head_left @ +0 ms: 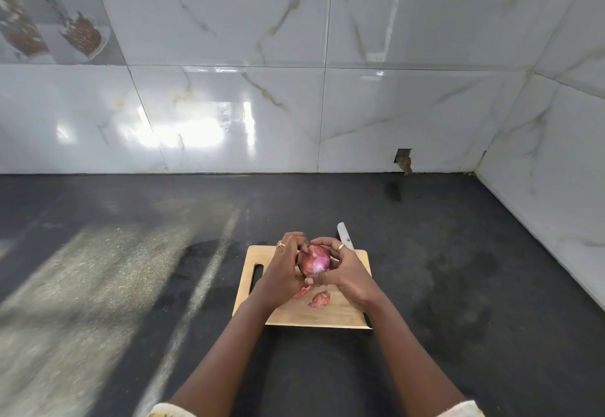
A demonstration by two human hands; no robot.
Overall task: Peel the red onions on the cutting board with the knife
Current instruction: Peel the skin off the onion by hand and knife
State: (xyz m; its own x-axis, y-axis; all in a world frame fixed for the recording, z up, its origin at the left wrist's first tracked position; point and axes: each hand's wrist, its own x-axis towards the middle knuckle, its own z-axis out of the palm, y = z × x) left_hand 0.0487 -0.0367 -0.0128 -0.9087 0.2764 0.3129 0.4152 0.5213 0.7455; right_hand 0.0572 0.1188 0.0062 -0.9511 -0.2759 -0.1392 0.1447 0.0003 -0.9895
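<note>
A red onion (315, 261) with shiny purple skin is held just above the wooden cutting board (340, 313). My left hand (283, 272) grips its left side, fingertips curled over the top. My right hand (343, 269) cups its right side, thumb under it. A knife (344, 236) lies at the board's far right edge; only its pale blade tip shows past my right hand. Pieces of red onion peel (320, 299) lie on the board below the onion.
The board rests on a dark countertop (458, 285) with sunlit streaks at the left. Glossy marble-pattern wall tiles (327, 115) run along the back and the right side, meeting in a corner at far right.
</note>
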